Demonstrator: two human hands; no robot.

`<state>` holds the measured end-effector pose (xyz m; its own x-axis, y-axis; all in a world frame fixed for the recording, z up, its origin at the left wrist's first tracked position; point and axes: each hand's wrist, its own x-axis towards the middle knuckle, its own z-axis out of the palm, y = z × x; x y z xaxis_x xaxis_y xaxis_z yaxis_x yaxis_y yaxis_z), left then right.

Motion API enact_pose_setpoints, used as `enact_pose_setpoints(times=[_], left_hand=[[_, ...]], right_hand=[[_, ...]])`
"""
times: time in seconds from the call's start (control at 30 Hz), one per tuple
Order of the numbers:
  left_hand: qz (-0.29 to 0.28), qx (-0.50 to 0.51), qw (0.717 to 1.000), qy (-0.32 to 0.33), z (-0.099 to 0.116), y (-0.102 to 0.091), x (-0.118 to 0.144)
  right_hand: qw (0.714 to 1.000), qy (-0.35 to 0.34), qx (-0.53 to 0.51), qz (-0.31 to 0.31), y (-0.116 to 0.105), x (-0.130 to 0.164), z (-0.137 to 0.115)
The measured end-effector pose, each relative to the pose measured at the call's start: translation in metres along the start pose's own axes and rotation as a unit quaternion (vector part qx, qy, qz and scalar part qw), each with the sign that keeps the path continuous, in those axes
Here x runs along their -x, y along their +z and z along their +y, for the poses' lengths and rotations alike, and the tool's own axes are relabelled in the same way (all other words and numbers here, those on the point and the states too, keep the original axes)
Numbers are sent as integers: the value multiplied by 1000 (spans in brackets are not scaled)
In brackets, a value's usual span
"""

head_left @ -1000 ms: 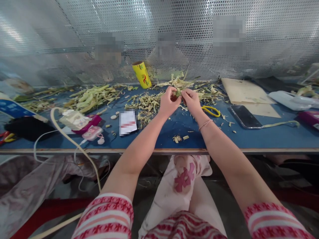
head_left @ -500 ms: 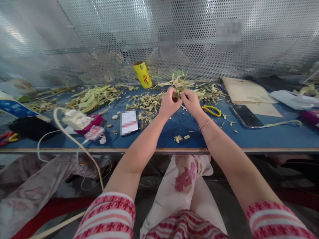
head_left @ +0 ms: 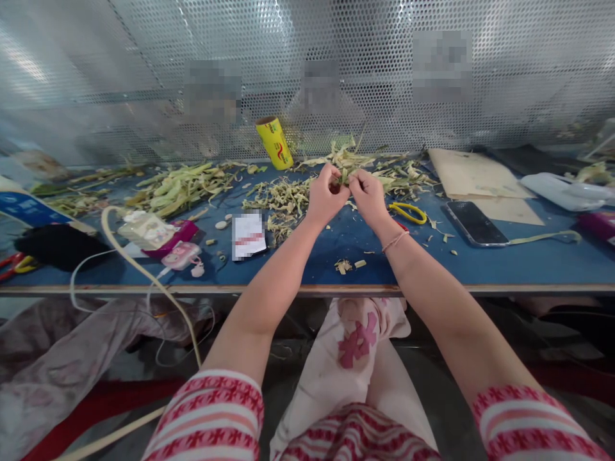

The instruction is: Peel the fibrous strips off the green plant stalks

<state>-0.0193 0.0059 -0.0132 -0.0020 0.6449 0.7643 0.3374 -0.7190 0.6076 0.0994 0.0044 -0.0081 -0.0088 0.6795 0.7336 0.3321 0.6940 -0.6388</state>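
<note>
Over the middle of the blue table (head_left: 312,272), my left hand (head_left: 325,197) and my right hand (head_left: 369,195) meet, fingertips nearly touching. Both pinch a small greenish piece of dried plant (head_left: 344,177); its exact kind is hard to make out. Just left of my left hand lies a pile of short, curled dried plant bits (head_left: 281,198). Longer pale plant strips (head_left: 343,155) are heaped behind my hands. By my right wrist sits a yellow loop handle (head_left: 408,213) with a bit of red, the rest hidden under the arm.
A yellow cardboard tube (head_left: 275,143) leans near the perforated metal panel (head_left: 269,57). More long strips (head_left: 180,189) lie left. A phone (head_left: 476,224) and cardboard sheets (head_left: 473,173) are on the right. A cable (head_left: 158,282) hangs over the front edge; another person's leg shows at left.
My hands have hardly moved. The plant piece between my fingertips has shifted slightly and shows a longer green end above them.
</note>
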Motion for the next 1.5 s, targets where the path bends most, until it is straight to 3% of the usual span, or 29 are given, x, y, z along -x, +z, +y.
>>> enact_pose_setpoints(times=[0.37,0.53,0.73,1.13,1.27,1.4,1.5], left_hand=[[-25,-40,999,11,-7,-3,-1],[-49,-57,997,-1,-7,0,0],[-32,-77,996,-43,-3,2,1],[-35,-32,999,-7,-12,-6,-5],[-73,-5,997,-18,-21,-9,-8],[-115,12,993,-29,-21,-9,-9],[-151,36,987,-45,-18,-6,-8]], right_hand=[[997,35,5,-63,-10,-5,9],[996,50,-24,-64,-11,-8,13],[996,71,-4,-52,-3,-8,12],[998,35,-16,-41,-3,-3,0],[994,56,-21,-89,-11,-8,11],[995,83,-3,-47,-16,-12,24],[995,81,13,-65,-18,-13,27]])
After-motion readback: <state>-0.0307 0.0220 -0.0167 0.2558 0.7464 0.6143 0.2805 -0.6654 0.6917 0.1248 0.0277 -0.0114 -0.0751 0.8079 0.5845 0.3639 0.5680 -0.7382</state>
